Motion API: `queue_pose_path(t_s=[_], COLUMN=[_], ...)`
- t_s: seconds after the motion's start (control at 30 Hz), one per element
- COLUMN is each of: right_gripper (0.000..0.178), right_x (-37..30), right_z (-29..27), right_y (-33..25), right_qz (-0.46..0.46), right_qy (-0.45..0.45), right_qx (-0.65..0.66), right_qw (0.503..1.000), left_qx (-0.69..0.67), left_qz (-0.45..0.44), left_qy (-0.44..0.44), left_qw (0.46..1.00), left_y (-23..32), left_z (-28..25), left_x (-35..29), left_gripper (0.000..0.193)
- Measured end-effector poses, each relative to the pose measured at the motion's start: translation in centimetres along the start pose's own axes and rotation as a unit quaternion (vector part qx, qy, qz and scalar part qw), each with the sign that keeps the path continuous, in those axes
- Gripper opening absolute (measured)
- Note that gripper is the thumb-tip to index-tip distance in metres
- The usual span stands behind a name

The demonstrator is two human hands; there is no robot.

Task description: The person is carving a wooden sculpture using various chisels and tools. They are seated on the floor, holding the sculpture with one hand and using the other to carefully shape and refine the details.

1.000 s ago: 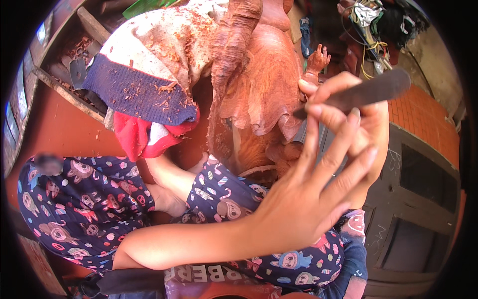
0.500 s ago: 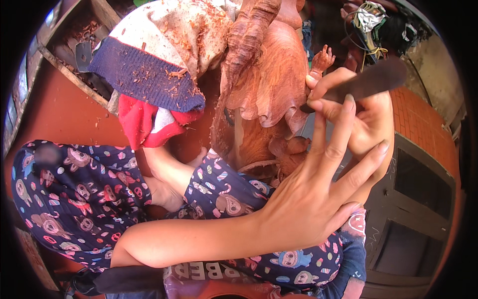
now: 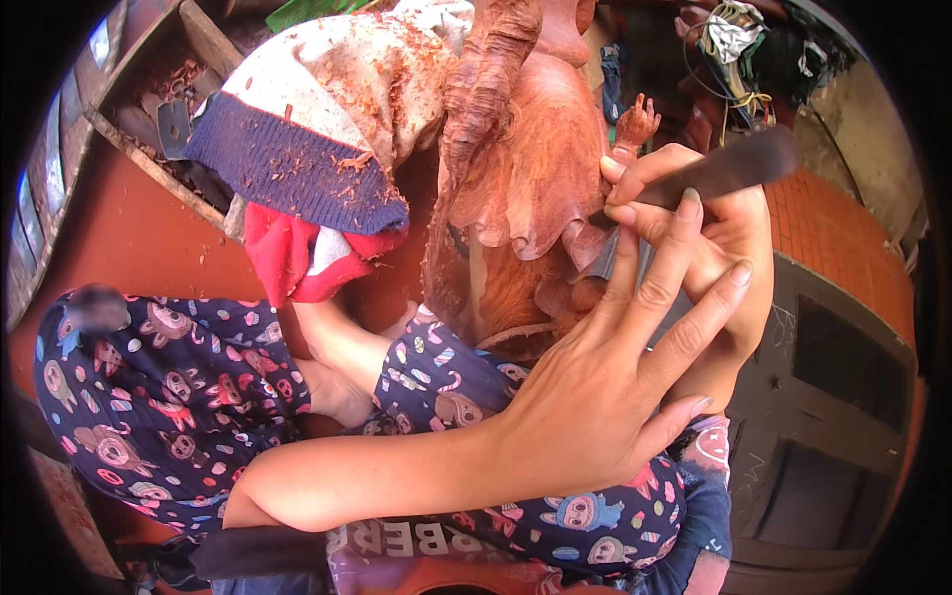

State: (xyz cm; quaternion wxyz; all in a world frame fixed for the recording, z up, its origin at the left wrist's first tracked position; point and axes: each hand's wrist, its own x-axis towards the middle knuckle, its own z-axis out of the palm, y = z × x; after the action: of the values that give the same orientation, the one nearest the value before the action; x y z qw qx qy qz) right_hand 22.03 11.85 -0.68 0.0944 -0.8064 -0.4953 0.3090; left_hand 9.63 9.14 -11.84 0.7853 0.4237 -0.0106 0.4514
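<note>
My right hand (image 3: pixel 732 236) pinches a dark, flat, round-ended carving tool (image 3: pixel 742 164) between thumb and index finger. The tool's narrow end meets the lower folds of a reddish-brown wood carving (image 3: pixel 545 159); its very tip is hard to see. My left hand (image 3: pixel 605 397) reaches across from the lower left, fingers stretched and spread, in front of the right hand. Its middle fingertip lies against the tool, while its index tip and thumb are hidden. A small carved hand (image 3: pixel 638 124) sticks up just beyond my right fingers.
A shaving-strewn cloth (image 3: pixel 297 164) in white, navy and red lies left of the carving. My patterned trousers (image 3: pixel 169 387) and bare foot are below. A wooden frame (image 3: pixel 149 174) with shavings stands at the far left. Dark panels (image 3: pixel 843 347) lie at right; tangled cords (image 3: pixel 739 50) sit behind.
The view has shifted slightly. Both hands and the tool sit a little further left, and the tool's round end is slightly lower. The grip looks the same.
</note>
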Motion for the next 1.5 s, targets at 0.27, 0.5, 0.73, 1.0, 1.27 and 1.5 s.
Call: queue_pose_path(t_s=[0.27,0.5,0.73,1.0,1.27,1.5], right_gripper=[0.010,0.010,0.006,0.012,0.009,0.009], right_x=[0.0,0.3,0.4,0.2,0.6,1.1], right_z=[-0.4,0.0,-0.6,-3.0,-0.9,-1.5], right_y=[0.2,0.1,0.8,2.7,3.6,3.0], right_qz=[-0.006,-0.022,-0.081,-0.093,-0.036,-0.040], right_qy=[-0.016,-0.005,0.034,0.072,0.036,-0.020], right_qx=[-0.008,-0.033,-0.020,0.208,0.189,0.094], right_qw=[1.000,0.999,0.996,0.971,0.981,0.995], left_qx=[0.008,-0.003,0.032,0.034,0.095,0.078], left_qz=[-0.010,-0.017,-0.002,-0.010,-0.004,0.005], left_qy=[-0.009,-0.006,-0.017,-0.146,-0.084,-0.038], left_qw=[1.000,1.000,0.999,0.989,0.992,0.996], left_y=[0.1,0.1,0.1,1.3,-0.2,0.2], left_z=[0.0,-0.1,-0.2,0.3,1.3,1.8], left_x=[0.1,-0.1,0.5,-0.8,0.2,0.1], left_gripper=[0.083,0.086,0.085,0.082,0.081,0.081])
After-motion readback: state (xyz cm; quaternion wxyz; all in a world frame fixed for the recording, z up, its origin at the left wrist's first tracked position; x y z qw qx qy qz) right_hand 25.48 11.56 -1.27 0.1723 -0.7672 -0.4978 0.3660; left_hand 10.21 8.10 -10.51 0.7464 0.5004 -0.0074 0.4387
